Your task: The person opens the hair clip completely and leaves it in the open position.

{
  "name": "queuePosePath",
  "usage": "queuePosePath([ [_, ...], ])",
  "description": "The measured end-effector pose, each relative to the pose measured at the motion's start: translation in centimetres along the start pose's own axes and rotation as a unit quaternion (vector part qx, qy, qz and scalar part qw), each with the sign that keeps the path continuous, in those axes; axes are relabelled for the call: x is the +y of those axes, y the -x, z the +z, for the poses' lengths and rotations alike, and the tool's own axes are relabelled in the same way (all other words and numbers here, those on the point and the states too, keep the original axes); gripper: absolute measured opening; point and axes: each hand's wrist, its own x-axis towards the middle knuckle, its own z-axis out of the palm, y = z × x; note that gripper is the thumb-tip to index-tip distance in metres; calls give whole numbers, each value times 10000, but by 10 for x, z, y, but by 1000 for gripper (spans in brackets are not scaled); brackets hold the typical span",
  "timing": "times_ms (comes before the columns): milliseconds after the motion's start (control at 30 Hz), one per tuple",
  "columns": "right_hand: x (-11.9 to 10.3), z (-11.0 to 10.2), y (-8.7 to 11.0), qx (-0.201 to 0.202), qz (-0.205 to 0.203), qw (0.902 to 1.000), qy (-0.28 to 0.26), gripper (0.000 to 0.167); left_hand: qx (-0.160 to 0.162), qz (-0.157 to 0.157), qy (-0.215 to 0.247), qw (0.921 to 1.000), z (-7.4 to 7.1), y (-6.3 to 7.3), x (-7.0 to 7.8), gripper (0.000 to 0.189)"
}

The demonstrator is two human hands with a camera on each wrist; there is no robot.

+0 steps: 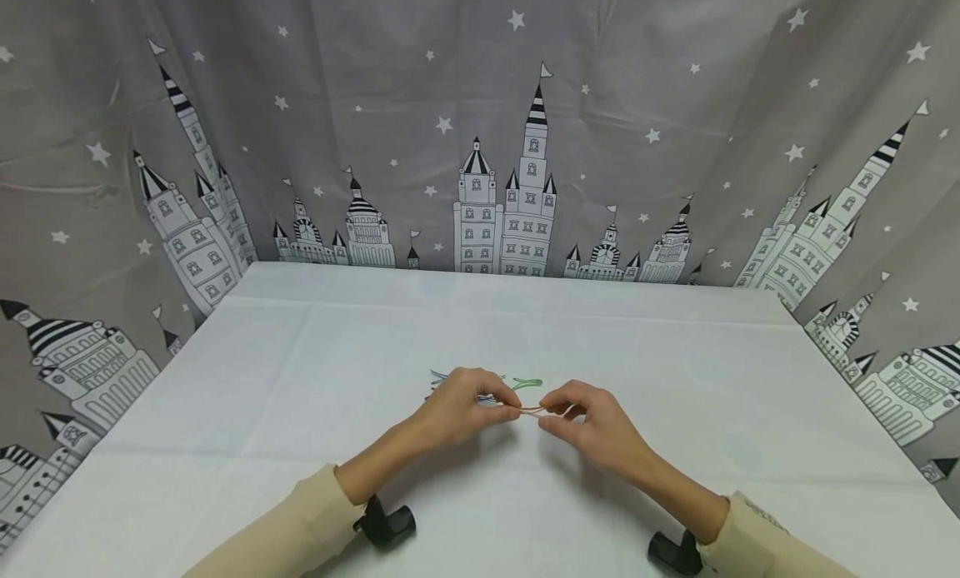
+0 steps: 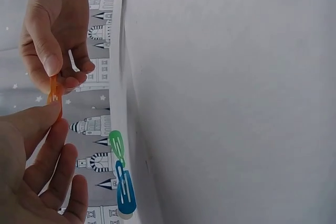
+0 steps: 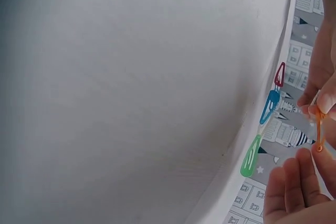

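Note:
An orange snap hair clip [image 2: 53,88] is stretched between the two hands in front of the body, a little above the table. My left hand [image 1: 467,401] pinches one end between thumb and forefinger. The other end is pinched by my right hand [image 1: 594,421], its remaining fingers loosely bent. In the head view two thin strands of the clip show apart between the fingertips. On the table just beyond lie a green hair clip [image 1: 528,383], a blue hair clip [image 3: 270,107] and a red hair clip [image 3: 280,74]; the left hand partly hides this group in the head view.
A white cloth covers the table [image 1: 300,378]. Behind and at both sides hangs a grey curtain [image 1: 405,87] printed with castles and stars. Black wrist cameras [image 1: 386,524] sit below both forearms, near the beige sleeves.

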Motion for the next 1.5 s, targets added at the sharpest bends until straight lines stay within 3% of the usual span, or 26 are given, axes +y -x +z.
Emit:
queuePosePath([
  [200, 5, 1, -7, 125, -73, 9998, 144, 12, -18, -150, -35, 9999, 1, -6, -5, 7],
  [700, 14, 2, -24, 191, 205, 9986, 452, 17, 156, -604, -183, 9979, 2, -21, -11, 6],
  [1500, 20, 10, -34, -117, 573, 9953, 768, 17, -20, -756, -260, 9968, 4, -24, -23, 8],
])
